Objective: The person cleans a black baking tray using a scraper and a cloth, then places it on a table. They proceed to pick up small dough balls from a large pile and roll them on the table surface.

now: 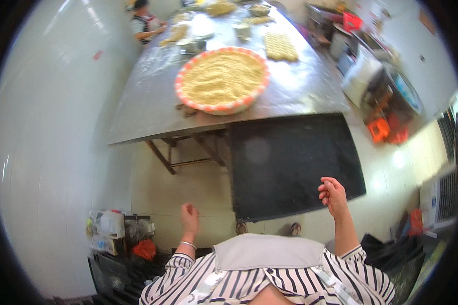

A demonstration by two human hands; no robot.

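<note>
My left hand, with a bracelet at the wrist, hangs over the floor with fingers curled and nothing visible in it. Loosely bent, my right hand is over the near right part of a black baking tray; it looks empty, and contact with the tray cannot be told. The tray lies against the near edge of a metal table. On that table, beyond the tray, stands a large basin with an orange-and-white rim, full of a yellowish crumbly filling. Rows of pale dough pieces lie behind it to the right.
Another person works at the table's far left. Metal containers and more dough are farther back. A white sack and an orange basket stand at the right. Bags and a red-orange bag are at the lower left.
</note>
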